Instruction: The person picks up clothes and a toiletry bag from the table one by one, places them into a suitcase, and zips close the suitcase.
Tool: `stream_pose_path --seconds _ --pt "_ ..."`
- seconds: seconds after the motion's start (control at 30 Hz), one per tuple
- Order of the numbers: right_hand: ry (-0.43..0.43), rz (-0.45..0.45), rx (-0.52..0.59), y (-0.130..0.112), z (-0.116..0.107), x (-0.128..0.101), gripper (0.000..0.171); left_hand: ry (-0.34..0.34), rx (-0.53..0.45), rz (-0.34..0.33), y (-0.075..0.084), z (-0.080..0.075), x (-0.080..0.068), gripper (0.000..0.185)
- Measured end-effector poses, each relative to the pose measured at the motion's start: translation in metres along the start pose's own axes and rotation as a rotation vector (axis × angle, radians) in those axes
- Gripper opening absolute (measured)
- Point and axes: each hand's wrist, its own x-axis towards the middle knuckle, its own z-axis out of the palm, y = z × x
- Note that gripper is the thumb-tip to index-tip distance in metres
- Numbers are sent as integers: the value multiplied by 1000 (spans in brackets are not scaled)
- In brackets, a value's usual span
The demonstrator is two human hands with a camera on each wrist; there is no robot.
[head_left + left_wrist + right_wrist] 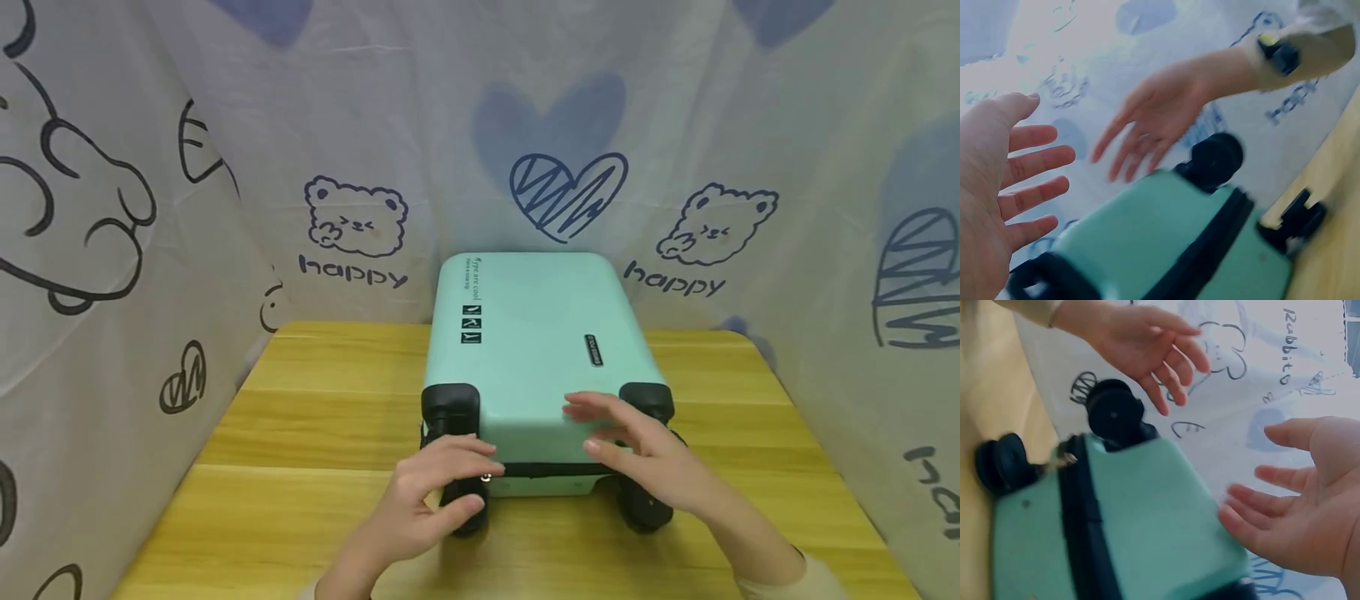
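A mint green suitcase (540, 333) lies flat on the wooden table, its wheeled end facing me. Black wheels (647, 504) stick out at its near corners, and a dark zipper band (1207, 244) runs across that end. Close by the left wheels, my left hand (427, 492) hovers with relaxed, spread fingers and holds nothing. My right hand (645, 450) is raised over the near right part of the case, its fingers loosely extended. Both palms look bare in the wrist views. A small metal zipper pull (1069, 459) shows near a wheel.
The wooden table (315, 433) extends on both sides of the case. White cloth (375, 108) printed with hearts, bears and lettering hangs behind and at both sides. The far end of the suitcase stands close to the back cloth.
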Motion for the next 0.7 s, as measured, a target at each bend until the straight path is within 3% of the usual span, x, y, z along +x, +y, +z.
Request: stream_pose_path --seconds 0.17,0.27,0.33,0.43,0.5,0.6,0.7 --pt "204 -102 -379 5 -12 9 66 -87 -51 5 2 22 4 26" --pt "210 -112 -560 13 -16 14 80 -132 -72 -3 0 34 4 30" --pt "177 -105 -687 21 -17 15 85 -170 -100 -43 -2 42 3 32" --pt "122 -64 -832 32 -17 15 90 -232 -159 -124 -6 53 -2 32" --pt "108 -52 -874 37 -16 15 90 -277 -223 -200 -9 60 -6 30" --pt "114 -51 -869 42 -15 15 91 -331 -328 -319 -14 68 -12 30" --pt "123 -58 -856 43 -14 16 91 -368 -500 -502 -18 72 -18 32"
